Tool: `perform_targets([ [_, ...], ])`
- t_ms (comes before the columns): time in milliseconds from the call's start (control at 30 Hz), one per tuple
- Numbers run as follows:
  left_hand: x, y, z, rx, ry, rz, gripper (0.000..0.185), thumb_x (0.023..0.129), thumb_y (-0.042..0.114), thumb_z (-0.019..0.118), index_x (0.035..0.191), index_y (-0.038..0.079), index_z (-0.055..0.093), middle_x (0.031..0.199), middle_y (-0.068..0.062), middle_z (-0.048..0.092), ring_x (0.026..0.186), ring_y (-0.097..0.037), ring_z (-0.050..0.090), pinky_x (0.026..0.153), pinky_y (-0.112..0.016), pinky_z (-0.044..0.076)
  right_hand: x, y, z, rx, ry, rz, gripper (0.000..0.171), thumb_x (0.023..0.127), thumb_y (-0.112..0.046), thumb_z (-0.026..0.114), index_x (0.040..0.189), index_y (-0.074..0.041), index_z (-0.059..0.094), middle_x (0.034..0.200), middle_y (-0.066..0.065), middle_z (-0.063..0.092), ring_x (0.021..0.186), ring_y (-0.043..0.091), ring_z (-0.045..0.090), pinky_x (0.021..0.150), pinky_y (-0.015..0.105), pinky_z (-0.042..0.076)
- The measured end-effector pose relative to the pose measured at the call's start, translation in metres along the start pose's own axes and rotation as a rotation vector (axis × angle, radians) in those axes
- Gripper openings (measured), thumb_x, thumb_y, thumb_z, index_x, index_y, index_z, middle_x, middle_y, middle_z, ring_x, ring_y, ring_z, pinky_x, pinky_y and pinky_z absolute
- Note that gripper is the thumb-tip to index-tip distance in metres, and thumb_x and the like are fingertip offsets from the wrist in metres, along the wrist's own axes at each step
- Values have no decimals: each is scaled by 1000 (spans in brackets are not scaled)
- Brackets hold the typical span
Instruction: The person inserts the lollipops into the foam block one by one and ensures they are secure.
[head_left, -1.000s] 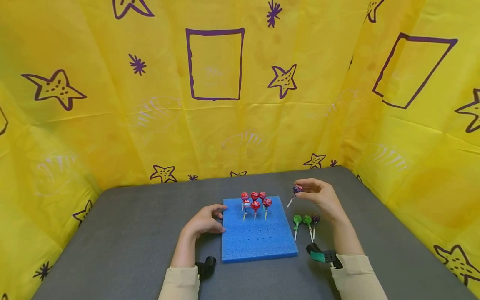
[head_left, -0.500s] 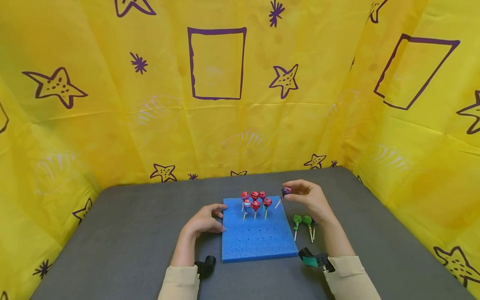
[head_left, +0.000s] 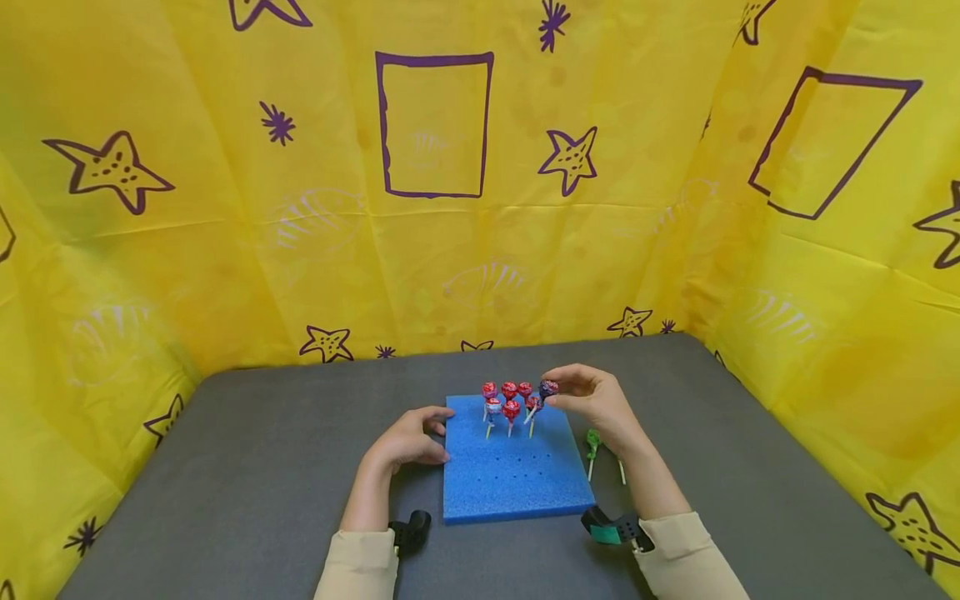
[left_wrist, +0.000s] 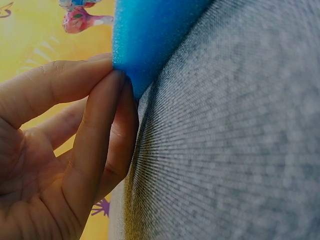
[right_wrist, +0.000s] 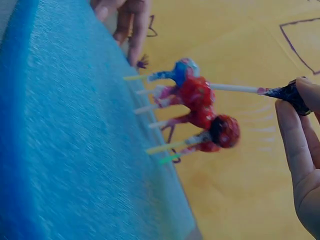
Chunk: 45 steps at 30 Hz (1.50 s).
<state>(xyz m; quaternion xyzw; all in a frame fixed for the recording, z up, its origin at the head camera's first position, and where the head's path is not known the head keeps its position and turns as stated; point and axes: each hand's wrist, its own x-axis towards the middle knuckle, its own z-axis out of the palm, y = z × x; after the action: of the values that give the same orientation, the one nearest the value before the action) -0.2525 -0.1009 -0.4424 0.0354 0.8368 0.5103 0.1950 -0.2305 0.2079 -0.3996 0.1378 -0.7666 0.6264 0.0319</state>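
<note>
A grey cloth table point(head_left: 247, 467) stands between yellow star-printed walls point(head_left: 187, 208). The right hand point(head_left: 592, 400) pinches a purple wrapped lollipop point(head_left: 548, 388); the left hand point(head_left: 408, 440) touches the blue foam block point(head_left: 517, 487) with lightly curled fingers.

occluded: right hand point(head_left: 592, 402) covers most of purple lollipop point(head_left: 548, 388) head | green lollipops point(head_left: 594, 440) partly behind right wrist, count unclear | blur: right wrist view soft, red lollipops point(right_wrist: 202, 107) wrappers unreadable | cropped: left hand point(left_wrist: 60, 150) cut by frame edge, foam block point(left_wrist: 150, 30) only a corner
</note>
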Motion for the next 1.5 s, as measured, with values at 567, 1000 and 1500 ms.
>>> perform_targets([
  [567, 0, 1, 0, -3, 2, 2, 66, 75, -3, 78, 136, 11, 57, 109, -12, 57, 78, -19, 62, 71, -31, 60, 1, 5, 29, -81, -160, 14, 32, 80, -10, 80, 110, -5, 72, 113, 19, 71, 96, 11, 70, 81, 27, 59],
  [1000, -2, 2, -1, -8, -8, 12, 67, 74, -4, 79, 136, 10, 57, 110, -13, 56, 78, -19, 62, 71, -33, 60, 1, 13, 38, -93, -217, 38, 30, 81, -11, 78, 110, -5, 73, 114, 18, 72, 100, 20, 71, 84, 30, 60],
  [1500, -1, 1, -1, -8, -6, 4, 67, 75, -4, 78, 136, 11, 57, 109, -13, 56, 78, -19, 62, 72, -32, 61, 1, 19, 43, -80, -254, 49, 28, 82, -10, 78, 109, -6, 73, 117, 16, 71, 102, 22, 70, 87, 29, 59],
])
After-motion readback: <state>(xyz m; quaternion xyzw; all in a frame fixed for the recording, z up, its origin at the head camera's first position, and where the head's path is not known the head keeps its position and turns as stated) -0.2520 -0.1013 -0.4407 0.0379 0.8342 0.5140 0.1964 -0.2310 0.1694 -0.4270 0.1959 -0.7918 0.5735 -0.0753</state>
